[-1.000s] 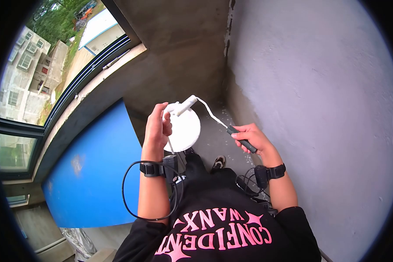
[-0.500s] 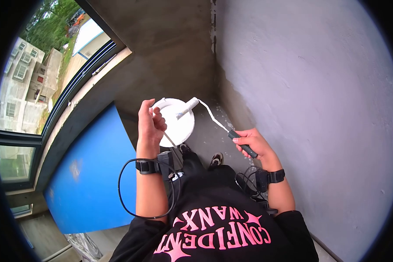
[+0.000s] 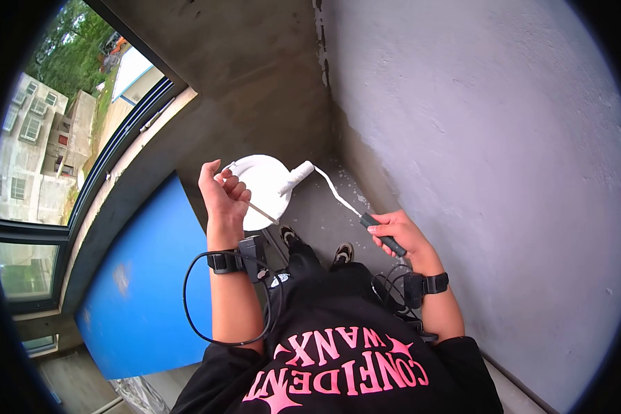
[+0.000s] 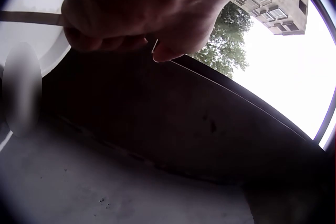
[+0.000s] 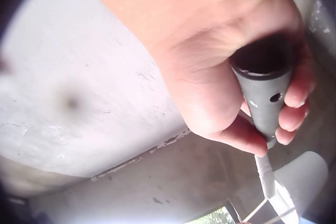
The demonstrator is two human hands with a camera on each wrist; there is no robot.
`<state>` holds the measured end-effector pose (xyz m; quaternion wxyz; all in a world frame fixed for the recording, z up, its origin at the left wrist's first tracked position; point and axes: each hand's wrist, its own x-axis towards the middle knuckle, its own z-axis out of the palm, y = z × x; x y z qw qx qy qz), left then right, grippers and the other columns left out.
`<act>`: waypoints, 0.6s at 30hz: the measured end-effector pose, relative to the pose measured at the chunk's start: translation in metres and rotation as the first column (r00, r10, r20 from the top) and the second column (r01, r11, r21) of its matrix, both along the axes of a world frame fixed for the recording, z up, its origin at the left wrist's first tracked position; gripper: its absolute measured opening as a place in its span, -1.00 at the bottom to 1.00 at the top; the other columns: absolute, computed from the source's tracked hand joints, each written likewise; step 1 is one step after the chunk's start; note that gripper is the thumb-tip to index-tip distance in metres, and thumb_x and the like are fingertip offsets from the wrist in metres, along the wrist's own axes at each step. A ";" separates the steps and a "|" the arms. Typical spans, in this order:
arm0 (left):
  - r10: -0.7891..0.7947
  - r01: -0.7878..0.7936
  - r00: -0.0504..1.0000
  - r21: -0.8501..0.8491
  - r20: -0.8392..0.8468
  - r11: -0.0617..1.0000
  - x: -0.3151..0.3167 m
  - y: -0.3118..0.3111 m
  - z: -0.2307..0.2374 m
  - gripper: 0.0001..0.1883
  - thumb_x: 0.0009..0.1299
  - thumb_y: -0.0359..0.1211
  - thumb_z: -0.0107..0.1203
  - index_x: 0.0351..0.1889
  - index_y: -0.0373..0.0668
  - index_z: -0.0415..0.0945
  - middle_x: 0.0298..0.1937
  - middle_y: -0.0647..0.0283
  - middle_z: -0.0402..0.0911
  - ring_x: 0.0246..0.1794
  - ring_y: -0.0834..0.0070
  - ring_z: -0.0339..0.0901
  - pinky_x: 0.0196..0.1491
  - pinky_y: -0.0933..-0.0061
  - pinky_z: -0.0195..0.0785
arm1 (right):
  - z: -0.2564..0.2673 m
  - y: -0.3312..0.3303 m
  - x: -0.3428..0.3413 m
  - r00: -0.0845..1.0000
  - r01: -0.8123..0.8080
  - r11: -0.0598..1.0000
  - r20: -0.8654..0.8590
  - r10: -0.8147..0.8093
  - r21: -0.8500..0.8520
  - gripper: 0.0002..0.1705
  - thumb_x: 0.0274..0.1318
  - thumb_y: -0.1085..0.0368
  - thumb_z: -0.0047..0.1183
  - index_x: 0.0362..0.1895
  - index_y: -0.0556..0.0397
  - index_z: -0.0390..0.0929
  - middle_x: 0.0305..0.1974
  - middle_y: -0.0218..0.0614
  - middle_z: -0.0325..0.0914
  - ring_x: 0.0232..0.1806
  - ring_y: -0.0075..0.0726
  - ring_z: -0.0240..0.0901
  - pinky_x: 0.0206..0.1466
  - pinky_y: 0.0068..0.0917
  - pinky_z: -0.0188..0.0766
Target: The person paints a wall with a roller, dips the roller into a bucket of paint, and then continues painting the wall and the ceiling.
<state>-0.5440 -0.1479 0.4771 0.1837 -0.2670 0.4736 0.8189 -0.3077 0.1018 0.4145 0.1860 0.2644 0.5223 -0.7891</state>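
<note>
In the head view, my right hand grips the dark handle of a paint roller, whose white sleeve overlaps the right edge of a round white bucket. The right wrist view shows fingers and thumb wrapped round that grey handle. My left hand has its fingers curled round a thin pale bar that crosses the bucket. The left wrist view has the bar running into the curled left hand; whether it joins the bucket, I cannot tell.
A grey-white wall rises at the right, meeting a darker wall in a corner. A blue panel leans below the window ledge at the left. My shoes stand on the paint-spotted floor.
My left hand and the bucket have moved left in the head view. The roller sleeve, earlier farther over the bucket, now lies at its right edge. Both hands keep their grips.
</note>
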 end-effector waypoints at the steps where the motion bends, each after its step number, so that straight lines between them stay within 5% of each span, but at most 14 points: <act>1: -0.001 0.001 1.000 0.001 -0.003 1.000 0.000 0.001 0.001 -0.68 0.21 -0.14 0.00 -0.65 0.01 0.15 -0.76 0.56 -0.09 -0.75 0.66 -0.19 -0.63 0.53 -0.28 | 0.001 0.000 0.002 1.000 0.001 1.000 -0.003 -0.001 0.001 -0.71 0.12 0.34 0.10 -0.10 0.27 0.53 -0.63 -0.40 0.43 -0.81 -0.69 0.23 -0.77 -0.70 0.12; 10: 0.023 -0.023 0.999 0.006 -0.035 1.000 -0.004 -0.009 0.008 -0.70 0.24 -0.14 0.00 -0.61 -0.01 0.19 -0.76 0.54 -0.06 -0.75 0.66 -0.15 -0.64 0.54 -0.23 | -0.001 0.000 0.016 0.993 0.092 0.995 -0.085 -0.088 0.048 -0.46 0.10 0.37 0.08 0.20 0.26 0.40 -0.62 -0.42 0.42 -0.78 -0.68 0.24 -0.74 -0.70 0.16; 12: -0.002 0.002 1.000 0.001 -0.030 1.000 -0.002 -0.009 0.012 -0.71 0.20 -0.14 0.01 -0.61 0.01 0.17 -0.75 0.55 -0.09 -0.75 0.66 -0.17 -0.63 0.53 -0.26 | -0.007 0.000 0.014 0.965 0.225 0.967 -0.166 -0.204 0.120 -0.43 0.10 0.37 0.09 0.24 0.21 0.38 -0.59 -0.41 0.43 -0.75 -0.66 0.27 -0.71 -0.68 0.20; 18: -0.056 0.056 0.998 -0.011 -0.026 0.998 0.006 -0.001 0.025 -0.73 0.23 -0.17 -0.01 -0.63 -0.01 0.23 -0.77 0.56 -0.06 -0.75 0.67 -0.16 -0.64 0.55 -0.26 | -0.013 -0.010 -0.026 0.931 0.284 0.893 -0.323 -0.170 0.349 -0.42 0.10 0.38 0.13 0.24 0.20 0.38 -0.52 -0.39 0.47 -0.68 -0.67 0.30 -0.65 -0.65 0.24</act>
